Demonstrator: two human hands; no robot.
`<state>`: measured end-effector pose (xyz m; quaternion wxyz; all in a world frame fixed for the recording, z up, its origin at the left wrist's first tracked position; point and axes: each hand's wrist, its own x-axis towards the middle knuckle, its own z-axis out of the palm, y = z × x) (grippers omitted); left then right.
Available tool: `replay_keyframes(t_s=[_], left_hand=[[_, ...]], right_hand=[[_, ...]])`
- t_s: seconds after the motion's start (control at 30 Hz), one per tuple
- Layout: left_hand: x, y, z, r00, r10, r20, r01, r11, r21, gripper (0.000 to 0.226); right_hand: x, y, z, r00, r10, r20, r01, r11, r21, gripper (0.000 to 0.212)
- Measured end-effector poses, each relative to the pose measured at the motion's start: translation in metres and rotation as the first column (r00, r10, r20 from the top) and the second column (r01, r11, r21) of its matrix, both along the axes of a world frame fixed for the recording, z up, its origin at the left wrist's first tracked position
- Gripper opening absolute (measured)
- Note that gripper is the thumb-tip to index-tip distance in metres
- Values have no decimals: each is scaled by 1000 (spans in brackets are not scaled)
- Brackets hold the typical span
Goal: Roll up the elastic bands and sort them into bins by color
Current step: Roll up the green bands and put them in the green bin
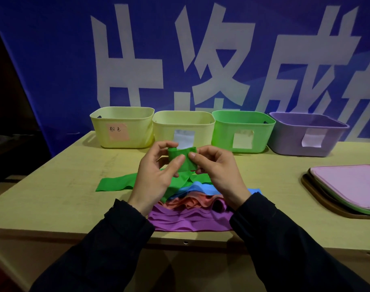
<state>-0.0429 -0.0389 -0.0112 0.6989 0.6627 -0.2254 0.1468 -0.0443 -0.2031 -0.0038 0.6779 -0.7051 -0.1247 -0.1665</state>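
Both hands, left hand (156,175) and right hand (216,171), pinched a green band (181,158) above the surface (60,199), its tail trailing onto the pile (192,209). A slack grip could have unwound the roll short of the green bin (243,131).

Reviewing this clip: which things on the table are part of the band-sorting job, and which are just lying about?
Part of the job: green band held by left hand and right hand; band pile; two yellow bins, green bin, purple bin.

Lying about: stacked lids; blue banner.
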Motion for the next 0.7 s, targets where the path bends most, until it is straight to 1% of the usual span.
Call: replay_keyframes(t_s=[0.13,0.3,0.37,0.47,0.53,0.63,0.7], left_hand=[[2,1,0,998,49,-50,-51,998,-33,32],[4,1,0,998,7,-59,-11,998,-55,35],[4,0,0,996,-19,-90,11,996,-88,37],[3,-2,-1,987,-89,-133,71,988,-135,30],[1,-4,-2,987,-108,-118,94,989,-115,24],[0,-6,-2,991,-90,-101,80,992,-99,27],[-1,-7,-1,988,-117,-95,107,988,-111,23]], right_hand=[[-1,-3,2,1000,-2,11,2,1000,26,10],[0,-10,0,1000,17,-22,-16,999,36,7],[0,-10,-1,1000,24,-19,-23,999,44,5],[1,-8,0,1000,5,11,-6,998,62,5],[1,-6,0,999,-13,44,10,998,65,9],[2,-4,0,997,-7,73,4,999,45,12],[2,-1,-2,997,4,78,-7,999,39,15]])
